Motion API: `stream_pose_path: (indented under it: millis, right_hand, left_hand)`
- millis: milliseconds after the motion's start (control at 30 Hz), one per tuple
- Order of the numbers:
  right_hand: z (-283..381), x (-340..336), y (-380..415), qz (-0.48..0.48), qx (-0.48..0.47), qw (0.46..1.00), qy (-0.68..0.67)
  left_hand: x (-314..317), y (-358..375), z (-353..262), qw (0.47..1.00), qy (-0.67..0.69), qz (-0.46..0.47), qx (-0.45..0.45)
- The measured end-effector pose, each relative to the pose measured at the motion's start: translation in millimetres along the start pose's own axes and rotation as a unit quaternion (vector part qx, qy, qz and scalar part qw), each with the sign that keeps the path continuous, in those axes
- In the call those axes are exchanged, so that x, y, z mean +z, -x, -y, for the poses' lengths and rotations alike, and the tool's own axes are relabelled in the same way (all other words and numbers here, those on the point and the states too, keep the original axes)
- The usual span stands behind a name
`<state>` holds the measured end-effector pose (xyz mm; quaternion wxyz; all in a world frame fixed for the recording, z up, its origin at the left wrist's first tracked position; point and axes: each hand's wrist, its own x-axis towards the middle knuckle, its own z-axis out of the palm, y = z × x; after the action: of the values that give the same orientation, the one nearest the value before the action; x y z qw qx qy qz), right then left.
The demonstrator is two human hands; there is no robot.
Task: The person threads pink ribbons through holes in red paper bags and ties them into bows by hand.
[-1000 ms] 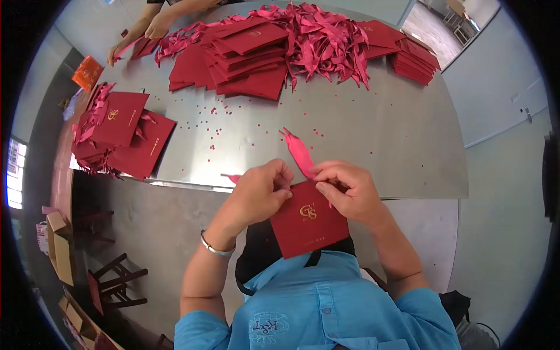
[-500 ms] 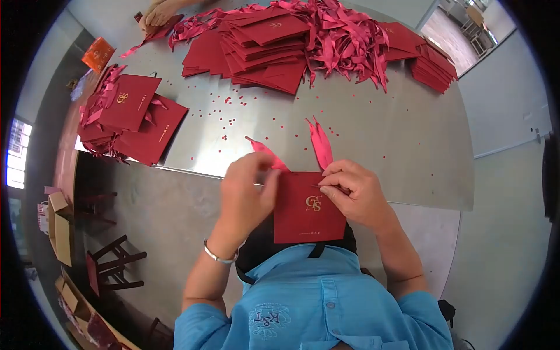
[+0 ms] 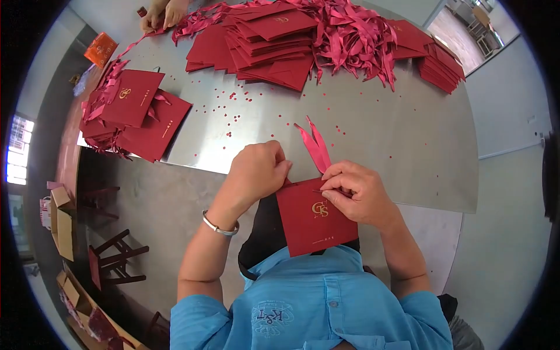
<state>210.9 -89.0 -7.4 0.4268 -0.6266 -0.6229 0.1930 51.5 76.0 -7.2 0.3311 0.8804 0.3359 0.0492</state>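
Note:
A small red paper gift bag [image 3: 319, 226] with a gold monogram lies tilted against my lap, its top edge towards the table. My right hand [image 3: 357, 193] pinches the upper right part of the bag, where a thin dark thing shows by the fingertips, too small to name. From the top edge beside these fingers, a pink ribbon [image 3: 315, 147] reaches onto the table with both tails loose. Closed at the upper left corner is my left hand [image 3: 259, 170]. A short red strip of ribbon shows between it and the bag; the rest is hidden in the fingers.
Stacked red bags [image 3: 274, 49] and a heap of pink ribbons [image 3: 353, 41] cover the table's far side. More ribboned bags [image 3: 140, 114] lie at left. Red paper dots dot the metal table [image 3: 402, 134]. Another person's hands [image 3: 163, 14] work at far left. A stool [image 3: 116, 259] stands below.
My left hand has closed over the left ribbon, which no longer shows on the table. The bag has turned slightly, its lower edge swinging right and towards me. My right hand keeps its pinch.

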Motion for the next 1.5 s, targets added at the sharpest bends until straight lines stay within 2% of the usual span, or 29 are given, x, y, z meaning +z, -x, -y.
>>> stream_pose_path:
  millis: [33,100,133,200,333,400,500,600,733,800,833,900,933,1000,1033,1100,1133,1300,1367,1400,1467,1500]
  right_hand:
    - [-1.1,-0.1,0.2,-0.001,-0.004,1.000,-0.002]
    - [-2.8,-1.0,0.1,0.002,0.001,1.000,-0.006]
    - [-3.6,-0.9,-0.7,0.007,0.002,1.000,-0.010]
    - [-5.6,-1.0,-2.4,0.015,0.001,1.000,-0.009]
    - [-5.2,0.1,-3.6,0.017,-0.005,1.000,-0.008]
    - [-4.1,-1.5,-5.6,0.029,-0.011,1.000,0.001]
    - [-2.5,-2.4,-5.9,0.042,-0.020,0.999,0.024]
    - [-2.5,-3.1,-5.9,0.044,-0.025,0.998,0.038]
    - [-1.3,-2.4,-5.6,0.038,-0.024,0.998,0.047]
    - [-4.1,-1.0,-4.9,0.035,-0.013,0.999,0.035]
    - [-5.7,0.1,-5.1,0.031,-0.004,0.999,0.023]
    - [-5.0,0.7,-6.4,0.038,0.008,0.999,0.009]
    - [-4.9,0.8,-6.9,0.042,0.019,0.999,-0.003]
    - [-6.2,1.8,-7.7,0.041,0.023,0.999,-0.014]
    - [-6.9,2.1,-7.9,0.039,0.024,0.999,-0.025]
    - [-8.2,1.9,-8.9,0.042,0.027,0.998,-0.035]
    - [-8.5,1.4,-9.1,0.045,0.028,0.998,-0.044]
    - [-3.9,1.3,-8.7,0.050,0.045,0.996,-0.059]
    - [0.6,-0.3,-6.6,0.051,0.047,0.994,-0.078]
    - [3.9,-2.5,-5.8,0.058,0.061,0.993,-0.080]
    - [8.7,-5.2,-2.7,0.069,0.078,0.991,-0.080]
    - [10.1,-5.8,-2.7,0.058,0.083,0.992,-0.071]
  left_hand:
    - [-2.3,3.1,0.9,1.000,-0.001,0.001,0.000]
    - [-9.6,10.2,4.6,0.989,0.074,0.043,0.119]
    - [-11.6,10.2,7.6,0.989,0.074,0.044,0.117]
    - [-15.8,9.5,13.0,0.974,0.048,0.081,0.208]
    - [-24.0,2.5,9.5,0.974,0.026,0.128,0.185]
    - [-24.5,-4.0,0.5,0.971,-0.076,0.148,0.174]
    - [-17.5,-13.4,-10.1,0.957,-0.143,0.131,0.214]
    - [-14.1,-21.2,-12.9,0.951,-0.188,0.115,0.216]
    - [-11.3,-22.5,-4.9,0.965,-0.133,0.116,0.195]
    - [-4.4,-16.2,3.0,0.978,-0.082,0.040,0.189]
    - [-1.5,-12.1,4.7,0.978,-0.081,0.041,0.187]
    - [4.5,-2.3,6.7,0.990,0.028,-0.066,0.119]
    - [6.0,3.8,6.7,0.990,0.030,-0.064,0.118]
    - [5.9,17.7,4.9,0.975,0.173,-0.128,0.046]
    - [7.2,24.4,4.0,0.975,0.174,-0.127,0.044]
    - [8.2,36.1,1.6,0.962,0.109,-0.190,0.163]
    - [7.1,39.1,-1.2,0.958,0.079,-0.184,0.207]
    - [4.2,43.8,-12.0,0.964,0.050,-0.132,0.224]
    - [-0.6,42.9,-9.8,0.969,0.136,-0.042,0.201]
    - [-1.5,44.2,-9.0,0.970,0.138,-0.041,0.198]
    - [-1.5,45.9,-7.3,0.956,0.266,0.069,0.103]
    - [-2.7,44.8,-4.3,0.956,0.269,0.066,0.102]
